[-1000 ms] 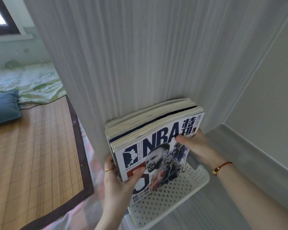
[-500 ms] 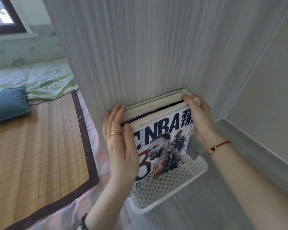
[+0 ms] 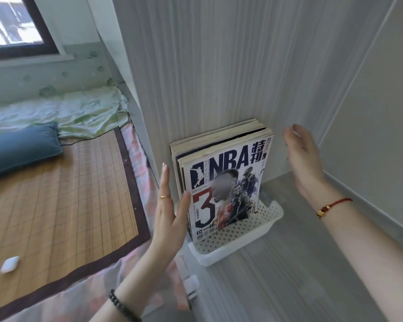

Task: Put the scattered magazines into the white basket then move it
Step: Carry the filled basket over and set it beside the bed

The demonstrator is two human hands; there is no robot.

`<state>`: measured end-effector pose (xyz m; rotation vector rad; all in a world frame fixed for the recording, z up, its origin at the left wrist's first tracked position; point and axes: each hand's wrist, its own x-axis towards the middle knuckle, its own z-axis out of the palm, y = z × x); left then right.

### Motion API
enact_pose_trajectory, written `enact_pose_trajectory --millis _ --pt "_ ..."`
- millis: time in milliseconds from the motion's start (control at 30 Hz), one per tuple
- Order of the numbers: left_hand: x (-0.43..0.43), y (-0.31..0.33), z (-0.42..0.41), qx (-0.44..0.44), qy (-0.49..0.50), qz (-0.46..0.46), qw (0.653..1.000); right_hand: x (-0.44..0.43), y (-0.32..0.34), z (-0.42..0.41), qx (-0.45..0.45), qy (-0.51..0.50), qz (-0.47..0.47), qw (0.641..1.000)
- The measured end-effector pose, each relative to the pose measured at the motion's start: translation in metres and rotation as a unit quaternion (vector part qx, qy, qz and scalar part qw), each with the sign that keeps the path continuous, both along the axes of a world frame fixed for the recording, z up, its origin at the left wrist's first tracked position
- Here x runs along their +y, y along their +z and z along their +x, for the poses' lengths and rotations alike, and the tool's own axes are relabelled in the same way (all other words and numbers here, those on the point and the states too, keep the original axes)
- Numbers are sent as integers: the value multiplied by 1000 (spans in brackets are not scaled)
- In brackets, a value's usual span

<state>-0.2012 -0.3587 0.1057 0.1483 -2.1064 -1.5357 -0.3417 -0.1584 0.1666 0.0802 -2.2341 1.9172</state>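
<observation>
Flanking the magazines in the white basket, left hand and right hand are hovering open, gripping nothing; verify the stack is standing stable.

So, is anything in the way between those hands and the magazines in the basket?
Nothing visible. The left hand is open, close beside the magazines; the right hand is open, apart on their other side, with only air between.

This is a bedroom in a home. A bed has a woven mat, a blue pillow and a crumpled green sheet on it, under a window.
</observation>
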Motion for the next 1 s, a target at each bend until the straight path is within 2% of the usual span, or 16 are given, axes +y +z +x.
enact_pose_trajectory --millis 67,167,267,367,433,533,633,700,800,933,1000 --pt "10 0 7 7 -15 -23 1000 5 -3 12 -24 38 6 999" --pt "10 14 -5 67 29 -183 980 0 -2 23 -21 93 49 994" --pt "-8 34 -21 18 51 -295 954 -10 5 22 27 135 129 982" --pt "-23 41 -24 12 24 -337 941 -18 5 15 47 164 221 960" --pt "-25 43 -24 24 21 -326 945 -19 5 12 55 139 214 965" --pt "-18 35 -21 19 48 -227 973 -18 7 3 -2 98 110 989" --pt "3 13 -13 -80 30 -10 996 -19 7 -7 -119 113 10 986" --pt "13 1 -15 -135 28 140 981 -22 1 -11 -159 129 -44 978" --pt "22 -2 -30 -141 36 317 937 -28 -11 -17 -186 122 -101 970" --pt "25 -10 -41 -174 49 388 904 -38 -26 -26 -200 99 -96 970" --pt "23 -15 -43 -168 35 394 903 -41 -31 -30 -196 96 -81 973"
